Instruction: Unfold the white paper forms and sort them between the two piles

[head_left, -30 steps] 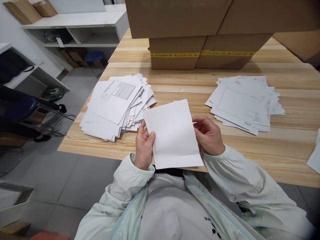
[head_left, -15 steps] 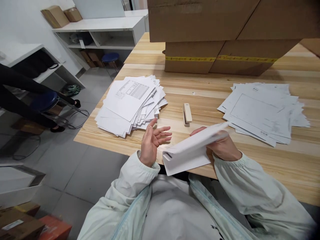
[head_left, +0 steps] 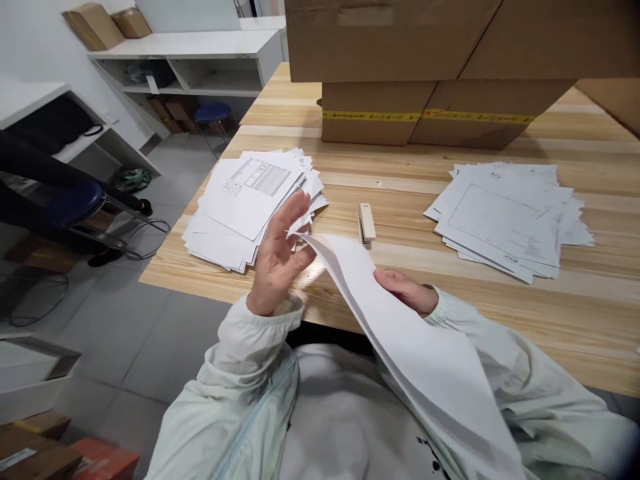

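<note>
White paper sheets (head_left: 425, 353) hang tilted in front of my body, their far corner curling up toward the left. My right hand (head_left: 407, 291) grips their right edge, thumb on top and the other fingers hidden beneath. Beside the curled corner, my left hand (head_left: 277, 257) is raised with its fingers apart; whether it touches the paper is hard to tell. Beyond the hands lies a cream stapler (head_left: 367, 223) on the wooden table. A pile of printed papers (head_left: 240, 227) is just behind my left hand, and another loose paper pile (head_left: 505, 223) lies to the right.
Large cardboard boxes (head_left: 370, 113) with yellow tape stand at the back of the wooden table (head_left: 390, 187). On the left are a white shelf unit (head_left: 200, 47), blue stools (head_left: 75, 203) and a person's dark-clad legs (head_left: 30, 160). Boxes (head_left: 35, 447) sit on the floor at lower left.
The sheets have swung from lying crosswise to slanting down toward my body at the right. My left hand has risen to their far corner; my right hand has shifted left along them.
</note>
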Available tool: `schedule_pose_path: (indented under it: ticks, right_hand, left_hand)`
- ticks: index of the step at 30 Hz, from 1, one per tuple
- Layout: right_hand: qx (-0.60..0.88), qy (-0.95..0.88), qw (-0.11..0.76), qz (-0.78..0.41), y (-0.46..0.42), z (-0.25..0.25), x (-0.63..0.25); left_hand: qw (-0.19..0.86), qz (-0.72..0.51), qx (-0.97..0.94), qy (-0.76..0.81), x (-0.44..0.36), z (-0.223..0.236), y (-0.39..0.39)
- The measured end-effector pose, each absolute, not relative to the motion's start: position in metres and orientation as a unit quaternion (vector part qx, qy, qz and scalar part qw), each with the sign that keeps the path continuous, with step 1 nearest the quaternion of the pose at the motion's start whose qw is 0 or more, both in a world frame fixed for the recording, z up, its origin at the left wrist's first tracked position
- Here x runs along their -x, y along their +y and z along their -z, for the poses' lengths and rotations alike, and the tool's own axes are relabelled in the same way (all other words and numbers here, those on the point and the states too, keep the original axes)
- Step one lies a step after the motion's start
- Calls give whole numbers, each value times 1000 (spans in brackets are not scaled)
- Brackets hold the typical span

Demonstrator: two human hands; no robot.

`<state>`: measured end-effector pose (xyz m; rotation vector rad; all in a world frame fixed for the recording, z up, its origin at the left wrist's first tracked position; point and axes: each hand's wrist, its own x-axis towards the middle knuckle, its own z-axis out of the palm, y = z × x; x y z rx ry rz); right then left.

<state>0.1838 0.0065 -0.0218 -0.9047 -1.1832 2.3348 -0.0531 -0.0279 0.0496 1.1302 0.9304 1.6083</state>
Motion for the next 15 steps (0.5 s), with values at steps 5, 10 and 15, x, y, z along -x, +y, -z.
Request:
schedule_pose_path:
  ticks: [5,10,15]
  right_hand:
    - [329,-343,161,-865,7,28,-186]
    - [298,-408,138,-852,6,18,-188]
    - [279,-485,164,-812,5,12,-194]
  left_hand:
    - [447,-551,-566,420,74,-84,-31]
    - [366,-500,-617,485,75,-89,-26]
    - [419,-401,-633,513,78,-111,-10]
